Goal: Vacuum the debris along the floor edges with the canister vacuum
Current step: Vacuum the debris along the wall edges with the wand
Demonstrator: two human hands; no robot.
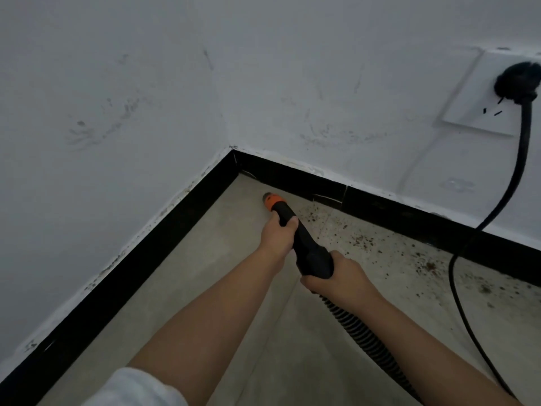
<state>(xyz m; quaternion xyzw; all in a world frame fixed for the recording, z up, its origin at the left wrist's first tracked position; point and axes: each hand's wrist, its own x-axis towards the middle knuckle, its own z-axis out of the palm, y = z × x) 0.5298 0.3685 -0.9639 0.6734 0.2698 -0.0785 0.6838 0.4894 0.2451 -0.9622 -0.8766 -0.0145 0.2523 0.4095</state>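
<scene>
Seen from the head camera only: no brand, label or legible writing anywhere, not on the black vacuum wand (pixel 307 244) nor on the white wall socket (pixel 480 95). By count: one wand with one orange collar (pixel 275 206) and a grey nozzle tip (pixel 267 197), one ribbed black hose (pixel 351 326), one black plug (pixel 516 82) seated in the socket, one black power cord (pixel 456 288) hanging down to the floor, two bare hands, one white sleeve (pixel 131 388) at the lower left. Left hand (pixel 278 235) wrapped around the wand just behind the orange collar, fingers curled over the top and clenched on it. Right hand (pixel 333 276) gripping the thicker rear end of the wand, just where the hose emerges beneath the palm, fingers curled underneath and partly hidden. Nozzle tip pointed into the room corner, low over the grey floor (pixel 205 288), near the black baseboard (pixel 292 174) but whether touching the floor cannot be told. Brown debris (pixel 363 240) scattered along the right-hand baseboard, to the right of the wand and well apart from the tip, thickest near the cord.
</scene>
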